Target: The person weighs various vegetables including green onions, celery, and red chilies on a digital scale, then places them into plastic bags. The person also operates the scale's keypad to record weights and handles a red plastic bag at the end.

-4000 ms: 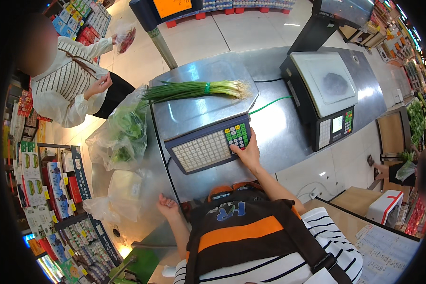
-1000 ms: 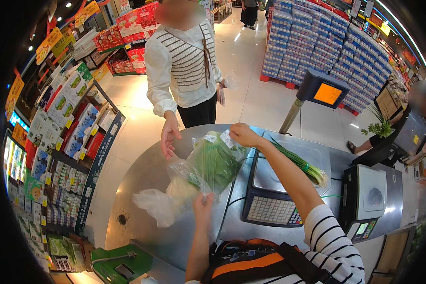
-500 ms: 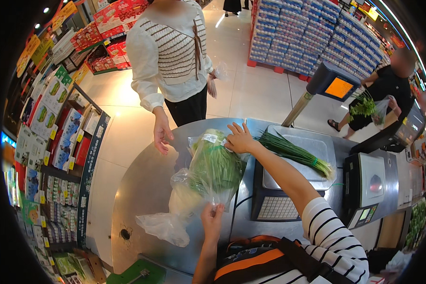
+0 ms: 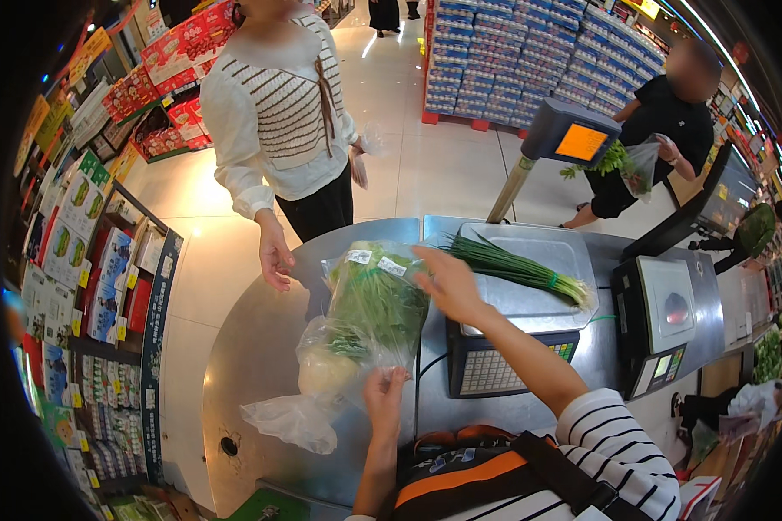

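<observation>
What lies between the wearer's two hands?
The bag of greens, seen in the head view: its lower end meets the left hand, its upper right corner is near the right hand.

Open steel counter (image 4: 248,356) lies left of the bag of greens (image 4: 375,304); another person's hand (image 4: 275,258) obstructs the greens' far left, a whitish bag (image 4: 326,375) their near left, a scale (image 4: 497,372) their right.

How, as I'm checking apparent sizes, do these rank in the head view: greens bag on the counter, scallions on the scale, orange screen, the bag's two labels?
1. Greens bag
2. Scallions
3. Orange screen
4. Left label, right label: too alike to rank
</observation>
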`<state>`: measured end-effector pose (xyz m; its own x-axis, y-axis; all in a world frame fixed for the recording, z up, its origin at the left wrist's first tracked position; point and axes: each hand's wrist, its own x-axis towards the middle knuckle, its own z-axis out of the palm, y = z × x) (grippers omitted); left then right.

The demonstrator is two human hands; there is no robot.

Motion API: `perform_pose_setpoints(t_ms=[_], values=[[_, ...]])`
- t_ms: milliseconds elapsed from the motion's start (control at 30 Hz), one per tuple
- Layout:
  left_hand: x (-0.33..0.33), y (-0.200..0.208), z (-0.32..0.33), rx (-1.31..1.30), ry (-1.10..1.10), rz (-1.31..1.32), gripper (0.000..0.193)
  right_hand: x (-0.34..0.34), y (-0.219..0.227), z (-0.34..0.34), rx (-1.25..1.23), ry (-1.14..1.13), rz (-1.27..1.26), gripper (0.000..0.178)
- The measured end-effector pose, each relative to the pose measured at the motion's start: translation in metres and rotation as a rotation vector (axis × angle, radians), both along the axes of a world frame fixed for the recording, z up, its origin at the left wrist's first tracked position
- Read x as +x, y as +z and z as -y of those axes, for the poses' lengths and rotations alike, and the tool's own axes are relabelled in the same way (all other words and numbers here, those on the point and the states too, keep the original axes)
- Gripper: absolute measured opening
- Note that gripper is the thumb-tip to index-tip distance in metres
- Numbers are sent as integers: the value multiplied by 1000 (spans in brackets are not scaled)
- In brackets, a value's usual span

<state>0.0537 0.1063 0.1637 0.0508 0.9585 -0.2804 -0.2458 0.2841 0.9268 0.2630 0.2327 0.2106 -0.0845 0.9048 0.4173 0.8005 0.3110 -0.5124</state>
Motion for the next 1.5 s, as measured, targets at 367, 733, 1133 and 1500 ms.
perform_pose_setpoints(t_ms=[367, 733, 1133, 1500], values=[[48, 22, 8, -5, -303, 37, 21, 174, 1, 101, -249, -457, 541, 53], [-29, 113, -28, 607, 374, -1194, 50, 101, 87, 124, -393, -168, -959, 36], [-26, 89, -41, 550, 6, -927, 20, -37, 16, 159, -173, 166, -1015, 35], [-14, 61, 20, 604, -47, -835, 17, -81, -27, 155, -233, 127, -930, 46]])
